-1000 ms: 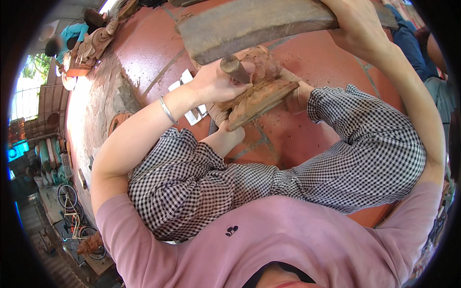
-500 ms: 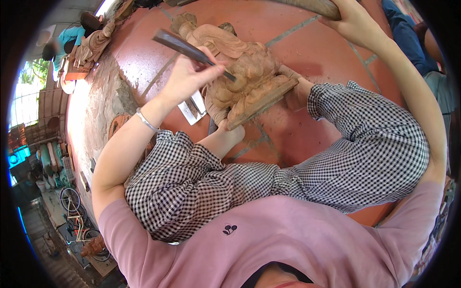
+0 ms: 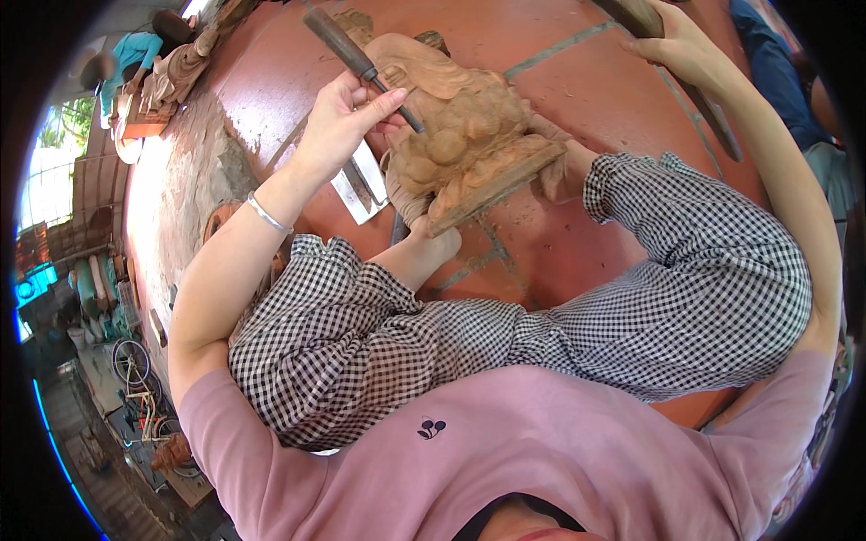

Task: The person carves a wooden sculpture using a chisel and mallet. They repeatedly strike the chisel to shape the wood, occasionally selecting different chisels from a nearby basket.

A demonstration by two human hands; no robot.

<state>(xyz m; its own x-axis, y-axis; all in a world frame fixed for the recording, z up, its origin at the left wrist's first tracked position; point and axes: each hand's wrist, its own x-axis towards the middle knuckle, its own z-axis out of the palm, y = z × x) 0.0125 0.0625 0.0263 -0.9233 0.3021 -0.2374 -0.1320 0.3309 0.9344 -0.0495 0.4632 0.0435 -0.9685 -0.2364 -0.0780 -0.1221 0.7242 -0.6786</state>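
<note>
- Head view, looking down: a seated person in a pink top and checked trousers works over a red tiled floor.
- A brown wooden carving lies on the floor in front of the person, between the feet, above the middle of the view. Its long axis runs diagonally: the flat base faces the person at lower right, and the upper end points away, to the upper left.
- The left foot and right foot stand on either side of the base.
- The left hand, a silver bangle at its wrist, grasps a chisel between thumb and fingers near where handle meets shaft.
- The chisel slants from upper left to lower right, butt away from the person, tip at the carving's rounded middle; whether the tip touches the wood, I cannot tell.
- The right hand, at upper right, is wrapped around a long wooden mallet, well apart from the chisel. One end of the mallet points up and left, leaving the view; the narrower end points down and right.
- A white sheet with a dark tool on it lies just left of the carving.
</note>
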